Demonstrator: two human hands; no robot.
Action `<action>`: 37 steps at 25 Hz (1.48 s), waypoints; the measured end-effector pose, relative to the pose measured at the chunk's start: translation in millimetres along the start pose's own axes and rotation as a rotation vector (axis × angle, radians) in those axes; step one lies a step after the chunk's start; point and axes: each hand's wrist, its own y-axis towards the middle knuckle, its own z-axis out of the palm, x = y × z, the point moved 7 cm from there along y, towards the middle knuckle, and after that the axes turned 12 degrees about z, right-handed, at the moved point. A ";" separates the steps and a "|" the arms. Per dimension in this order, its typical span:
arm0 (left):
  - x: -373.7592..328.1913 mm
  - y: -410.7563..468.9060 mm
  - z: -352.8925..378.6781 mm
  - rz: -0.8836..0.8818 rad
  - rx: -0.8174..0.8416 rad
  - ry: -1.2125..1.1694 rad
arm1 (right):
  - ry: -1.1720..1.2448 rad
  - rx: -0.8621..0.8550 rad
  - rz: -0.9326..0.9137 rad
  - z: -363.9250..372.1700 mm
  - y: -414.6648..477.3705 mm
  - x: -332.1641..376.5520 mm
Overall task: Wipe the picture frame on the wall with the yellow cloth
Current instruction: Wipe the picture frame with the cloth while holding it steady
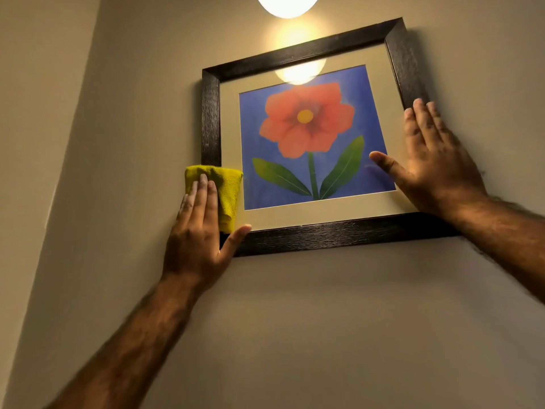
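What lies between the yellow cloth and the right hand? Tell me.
In the head view, the framed flower print spans the stretch between the yellow cloth and the right hand: green leaves, stem and blue background.

The yellow cloth (219, 184) covers the picture frame's (333, 236) lower left side under the left hand's fingers (203, 196). The right hand (433, 169) hides its lower right corner. The lamp (287, 4) above is cut off.
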 end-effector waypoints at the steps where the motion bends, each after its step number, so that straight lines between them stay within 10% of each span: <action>1: -2.7 -10.5 1.5 -0.001 0.010 -0.007 | 0.003 -0.002 -0.003 -0.2 -0.2 0.3; 14: 67.8 154.9 1.2 -0.139 0.173 -0.102 | -0.034 -0.038 0.001 -2.1 -2.3 1.4; 28: -3.8 -36.2 3.4 -0.093 0.183 -0.185 | -0.016 -0.018 0.007 -3.9 -4.0 3.1; 37: 49.3 107.5 -0.3 -0.145 0.175 -0.120 | -0.029 -0.034 0.000 -3.6 -5.0 3.0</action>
